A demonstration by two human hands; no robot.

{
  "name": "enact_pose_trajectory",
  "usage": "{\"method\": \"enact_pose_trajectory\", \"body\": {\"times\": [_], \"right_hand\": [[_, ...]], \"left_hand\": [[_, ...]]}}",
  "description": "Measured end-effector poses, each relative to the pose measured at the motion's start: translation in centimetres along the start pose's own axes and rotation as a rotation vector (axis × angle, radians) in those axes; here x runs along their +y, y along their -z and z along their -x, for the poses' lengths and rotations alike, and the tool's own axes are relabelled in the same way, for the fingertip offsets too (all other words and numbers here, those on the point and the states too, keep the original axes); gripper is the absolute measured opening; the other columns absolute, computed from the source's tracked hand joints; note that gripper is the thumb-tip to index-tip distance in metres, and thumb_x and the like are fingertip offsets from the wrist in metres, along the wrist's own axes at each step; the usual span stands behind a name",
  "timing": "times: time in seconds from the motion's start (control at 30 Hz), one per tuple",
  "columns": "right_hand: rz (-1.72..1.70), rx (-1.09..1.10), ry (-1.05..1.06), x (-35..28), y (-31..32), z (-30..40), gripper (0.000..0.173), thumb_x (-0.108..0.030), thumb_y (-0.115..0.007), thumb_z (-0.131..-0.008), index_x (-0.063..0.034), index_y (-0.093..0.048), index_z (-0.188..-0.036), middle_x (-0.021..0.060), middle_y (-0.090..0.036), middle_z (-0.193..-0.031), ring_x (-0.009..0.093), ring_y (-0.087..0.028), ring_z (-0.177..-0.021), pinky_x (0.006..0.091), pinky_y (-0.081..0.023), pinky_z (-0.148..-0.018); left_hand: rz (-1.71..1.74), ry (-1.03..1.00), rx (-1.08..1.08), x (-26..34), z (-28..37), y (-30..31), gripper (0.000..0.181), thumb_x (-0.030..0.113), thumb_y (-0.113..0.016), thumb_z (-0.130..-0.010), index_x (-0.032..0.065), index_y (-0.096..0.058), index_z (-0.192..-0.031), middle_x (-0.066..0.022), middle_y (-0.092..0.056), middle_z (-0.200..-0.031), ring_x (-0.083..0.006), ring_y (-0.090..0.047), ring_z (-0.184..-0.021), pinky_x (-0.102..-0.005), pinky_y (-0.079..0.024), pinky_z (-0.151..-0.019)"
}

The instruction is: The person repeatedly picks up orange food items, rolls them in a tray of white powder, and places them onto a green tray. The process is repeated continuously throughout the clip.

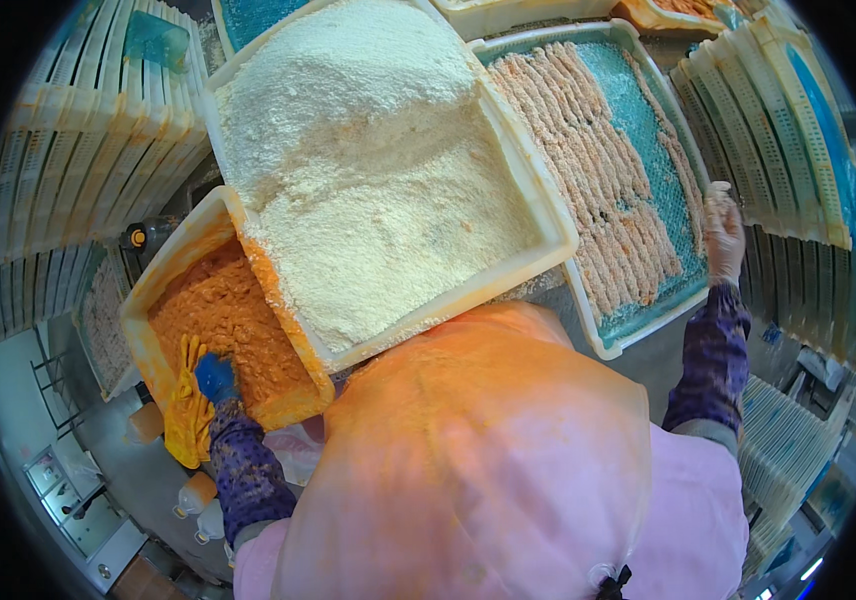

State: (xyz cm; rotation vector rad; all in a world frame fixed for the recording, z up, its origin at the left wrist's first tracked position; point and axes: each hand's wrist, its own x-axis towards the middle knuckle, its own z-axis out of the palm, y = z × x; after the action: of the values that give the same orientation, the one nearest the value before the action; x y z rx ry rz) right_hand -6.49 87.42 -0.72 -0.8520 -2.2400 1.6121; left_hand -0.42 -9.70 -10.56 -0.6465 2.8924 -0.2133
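Note:
My left hand (216, 376), in a blue glove, is at the near side of a bin (289, 412) of orange battered meat pieces (237, 315). A pair of yellow rubber gloves (186, 409) hangs over the bin's rim beside it. My right hand (724, 234), in a thin pale glove dusted with crumbs, is at the right rim of a white tray (585, 322). Its fingers are curled, and what they hold is not visible. Rows of crumb-coated strips (585, 165) lie on the tray's blue-green mesh liner (623, 82). Between the hands sits a large tub (548, 240) of pale breadcrumbs (398, 262).
Stacked white perforated trays rise at the left (98, 150) and right (765, 127). A dark cylindrical object with an orange centre (139, 238) is behind the batter bin. Plastic jugs (195, 495) stand on the floor at lower left. An orange-stained apron (473, 450) covers my front.

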Motion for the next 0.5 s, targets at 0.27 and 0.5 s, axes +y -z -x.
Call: {"method": "enact_pose_trajectory", "body": {"times": [0.27,0.5], "right_hand": [[0.166,-0.148,-0.253,11.9,4.8,-0.7,0.055,-0.036,-0.067,-0.099,-0.0056,-0.056,-0.143,0.0044,-0.069,-0.123,0.019,-0.064,-0.107,0.0324,-0.048,-0.092],[0.689,0.053,-0.170,11.1,0.2,-1.2,0.053,-0.031,-0.068,-0.097,-0.0012,-0.057,-0.139,0.0136,-0.068,-0.123,0.023,-0.066,-0.109,0.0337,-0.050,-0.094]], "left_hand": [[-0.194,-0.175,-0.198,1.3,-0.2,-1.2,0.020,0.019,-0.064,-0.085,0.0057,-0.076,-0.093,-0.0210,-0.072,-0.098,-0.0412,-0.069,-0.091,-0.0502,-0.056,-0.076],[-0.312,-0.221,-0.335,2.6,0.6,0.3,0.019,0.021,-0.071,-0.082,0.0040,-0.076,-0.090,-0.0213,-0.072,-0.101,-0.0404,-0.069,-0.093,-0.0516,-0.056,-0.078]]}}
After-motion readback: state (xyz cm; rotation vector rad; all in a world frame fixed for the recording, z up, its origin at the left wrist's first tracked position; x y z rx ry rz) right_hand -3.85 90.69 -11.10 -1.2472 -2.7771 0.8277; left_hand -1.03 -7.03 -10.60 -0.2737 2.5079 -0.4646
